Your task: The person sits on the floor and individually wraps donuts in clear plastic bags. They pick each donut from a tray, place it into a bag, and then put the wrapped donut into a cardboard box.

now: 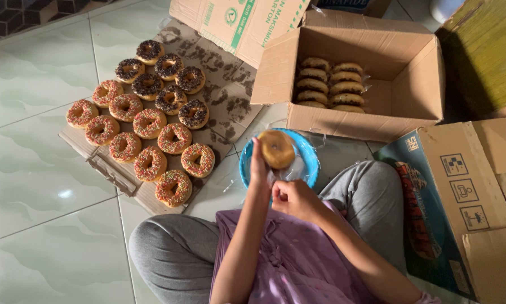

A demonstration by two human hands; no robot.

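Doughnut point(276, 148) sits upright in your left hand point(258, 169), pinched at its edge above the blue bowl point(308, 151). Your right hand point(291, 197), just below that grip, pinches the clear wrapper point(289, 171); keep it taut and your fingers off the topping.

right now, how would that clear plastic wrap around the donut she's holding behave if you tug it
The clear plastic wrap looks thin and floppy: it hangs crumpled below the donut, so it would probably bunch rather than hold shape. It seems very light. The left hand steadies the donut while the right hand pinches the wrap, suggesting it may be slippery.
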